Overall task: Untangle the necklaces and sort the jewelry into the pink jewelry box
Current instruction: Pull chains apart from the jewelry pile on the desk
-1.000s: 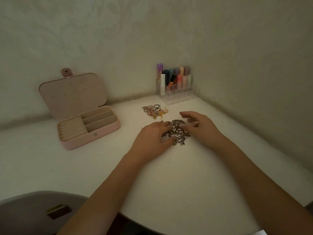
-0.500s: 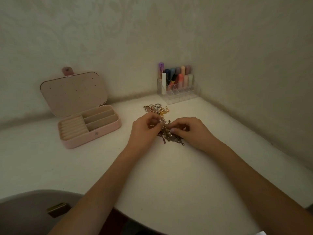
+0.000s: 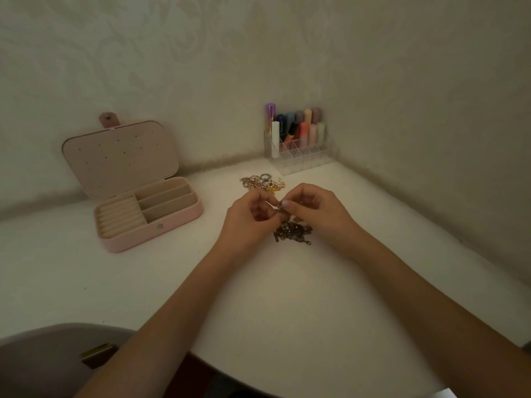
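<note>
In the head view, a strand of the tangled necklaces [image 3: 291,232] was pinched between the left hand [image 3: 249,218] and the right hand [image 3: 311,209], the clump resting on the worktop [image 3: 287,297]. The chains were judged light, limp and snag-prone, best gripped near the clasps. The pink jewelry box [image 3: 149,216] stood open, well apart.

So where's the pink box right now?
In the head view, the pink jewelry box sits open on the white table, to the left of the left hand and near the back wall.
</note>
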Demonstrator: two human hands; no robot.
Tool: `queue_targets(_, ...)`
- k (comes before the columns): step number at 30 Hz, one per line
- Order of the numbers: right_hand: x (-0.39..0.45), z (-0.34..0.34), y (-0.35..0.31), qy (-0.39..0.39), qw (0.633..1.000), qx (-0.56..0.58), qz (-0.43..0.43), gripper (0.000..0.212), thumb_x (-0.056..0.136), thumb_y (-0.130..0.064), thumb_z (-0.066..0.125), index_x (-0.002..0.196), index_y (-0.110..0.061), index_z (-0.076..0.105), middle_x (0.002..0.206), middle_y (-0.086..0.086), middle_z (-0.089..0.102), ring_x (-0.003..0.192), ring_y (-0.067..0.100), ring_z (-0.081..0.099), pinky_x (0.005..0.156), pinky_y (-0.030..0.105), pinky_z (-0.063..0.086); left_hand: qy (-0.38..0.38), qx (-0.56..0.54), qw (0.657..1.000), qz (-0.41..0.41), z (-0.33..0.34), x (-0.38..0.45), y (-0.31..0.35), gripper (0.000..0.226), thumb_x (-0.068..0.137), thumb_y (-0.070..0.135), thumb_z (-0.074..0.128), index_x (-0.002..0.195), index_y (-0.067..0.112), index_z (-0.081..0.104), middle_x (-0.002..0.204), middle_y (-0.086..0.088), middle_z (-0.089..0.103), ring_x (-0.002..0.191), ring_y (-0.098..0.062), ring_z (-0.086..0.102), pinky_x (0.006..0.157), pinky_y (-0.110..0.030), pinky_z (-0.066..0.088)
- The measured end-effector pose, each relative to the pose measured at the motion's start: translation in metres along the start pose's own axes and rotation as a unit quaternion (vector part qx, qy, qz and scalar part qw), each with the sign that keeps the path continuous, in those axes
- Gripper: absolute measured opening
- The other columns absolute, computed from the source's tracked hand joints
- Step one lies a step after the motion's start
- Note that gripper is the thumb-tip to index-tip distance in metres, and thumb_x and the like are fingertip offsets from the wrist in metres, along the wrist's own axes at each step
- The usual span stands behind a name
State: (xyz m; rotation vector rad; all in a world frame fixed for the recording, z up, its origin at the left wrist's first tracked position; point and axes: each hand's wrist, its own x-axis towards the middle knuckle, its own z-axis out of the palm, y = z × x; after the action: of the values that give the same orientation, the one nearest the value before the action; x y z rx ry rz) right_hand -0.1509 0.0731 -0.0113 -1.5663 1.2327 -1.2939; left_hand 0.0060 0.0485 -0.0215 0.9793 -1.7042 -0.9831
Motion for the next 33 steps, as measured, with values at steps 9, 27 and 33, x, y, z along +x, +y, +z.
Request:
queue_targets(9,0.004,-0.014,-0.004,0.123,0.991,0.044,0.041,0.011,0.098,-0.012,0.049,0.094,-0.008,0.059,0.069,0.0,0.059,0.06,0.008,0.057,0.062,0.019,0.05,0.014,0.053,0.998,-0.004,0.0,-0.001,-0.001,0.028,0.082,0.015,0.067,0.061,0.021,0.049,0.057,0.009,0.05,0.063,-0.019,0.053,0.065,-0.037,0.049)
queue_targets(27,0.0,-0.029,-0.016,0.131,0.986,0.105,0.021,0.012,0.098,-0.019,0.051,0.091,-0.018,0.061,0.064,-0.007,0.063,0.038,0.008,0.041,0.038,0.017,0.033,-0.169,0.438,0.878,0.093,0.032,-0.01,0.003,0.053,0.101,0.041,0.031,0.149,0.021,0.022,0.155,0.001,0.028,0.144,-0.016,0.016,0.115,-0.028,0.006)
queue_targets(33,-0.002,-0.029,-0.017,0.136,0.984,0.104,0.043,0.014,0.098,-0.02,0.051,0.091,-0.018,0.063,0.073,-0.002,0.069,0.034,0.006,0.029,0.034,0.015,0.025,-0.136,0.527,0.839,-0.016,0.0,-0.035,-0.007,0.059,0.098,0.05,0.009,0.152,0.026,0.003,0.16,0.0,0.001,0.146,-0.023,-0.009,0.118,-0.037,-0.007)
